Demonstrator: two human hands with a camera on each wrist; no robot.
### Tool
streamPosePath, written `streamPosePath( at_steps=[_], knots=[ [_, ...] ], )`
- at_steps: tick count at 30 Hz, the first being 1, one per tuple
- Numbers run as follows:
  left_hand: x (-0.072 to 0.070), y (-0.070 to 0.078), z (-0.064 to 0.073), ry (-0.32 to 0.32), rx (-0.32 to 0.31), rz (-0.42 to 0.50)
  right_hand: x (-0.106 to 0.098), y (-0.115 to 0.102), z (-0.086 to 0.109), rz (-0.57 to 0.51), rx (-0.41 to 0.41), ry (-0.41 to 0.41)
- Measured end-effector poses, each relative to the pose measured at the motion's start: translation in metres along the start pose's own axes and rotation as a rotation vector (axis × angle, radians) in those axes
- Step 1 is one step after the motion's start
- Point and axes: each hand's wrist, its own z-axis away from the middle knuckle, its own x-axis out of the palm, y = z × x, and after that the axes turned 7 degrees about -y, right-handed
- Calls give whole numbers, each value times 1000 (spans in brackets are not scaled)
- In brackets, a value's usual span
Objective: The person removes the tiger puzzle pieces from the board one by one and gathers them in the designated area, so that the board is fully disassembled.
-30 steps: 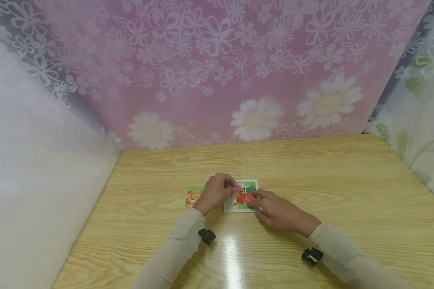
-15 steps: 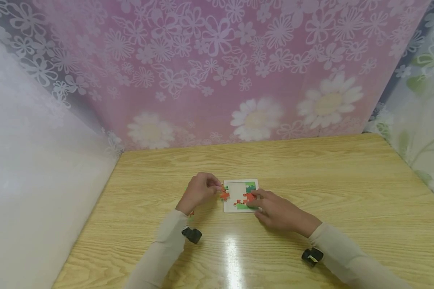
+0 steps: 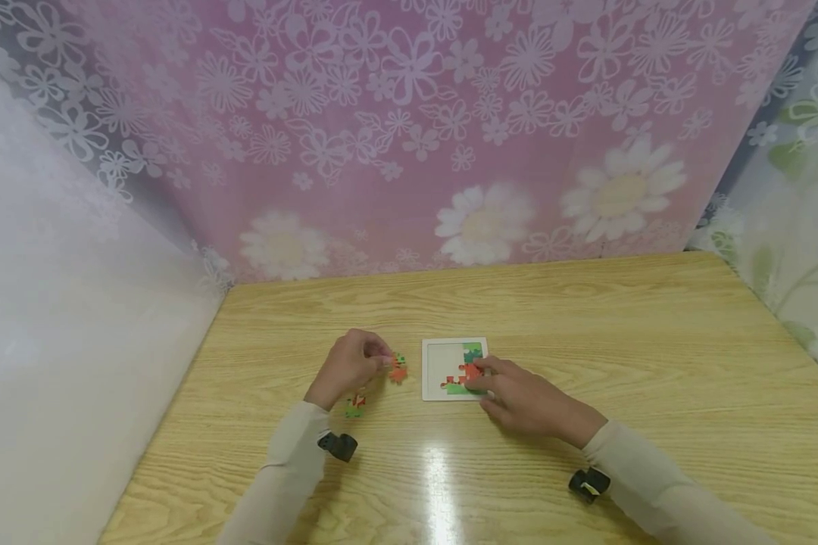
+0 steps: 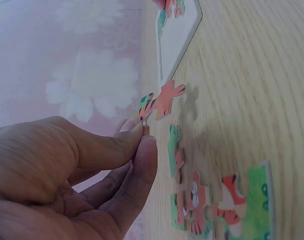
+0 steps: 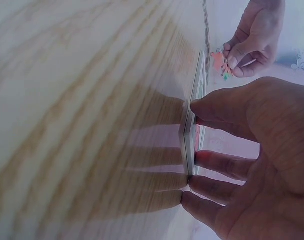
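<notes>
My left hand (image 3: pixel 349 365) pinches an orange, black-striped jigsaw piece (image 4: pixel 164 101) between thumb and fingertips, held over the table left of the puzzle board. The white-framed puzzle board (image 3: pixel 441 354) lies flat. Its left and upper middle part shows bare backing, while green and red-orange pieces (image 3: pixel 458 389) sit along its right and lower side. My right hand (image 3: pixel 528 400) rests at the board's right side, fingers fairly straight and touching its edge and pieces, partly covering them. Below the left hand lie several loose pieces (image 4: pixel 198 207) with orange tiger parts on green, mostly hidden in the head view.
The wood-grain table (image 3: pixel 586 318) spreads around the board. A pink flowered curtain (image 3: pixel 395 151) hangs along its back edge, with pale sheets at both sides. Each sleeve carries a small black camera (image 3: pixel 589 484).
My left hand has lifted the striped piece off the board and carried it left over the table, uncovering bare backing. The right hand has stayed in place.
</notes>
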Motion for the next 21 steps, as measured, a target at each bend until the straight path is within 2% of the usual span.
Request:
streamPosePath(
  at_steps=[8,15,21],
  knots=[
    [-7,-6,6,-11,-13,32,2,1,0,-8,7,-5],
    [-9,-12,8,-31,-54,54,1,1,0,-31,9,-10],
    [-9,-11,11,-44,-94,38,0,1,1,-22,1,-8]
  ],
)
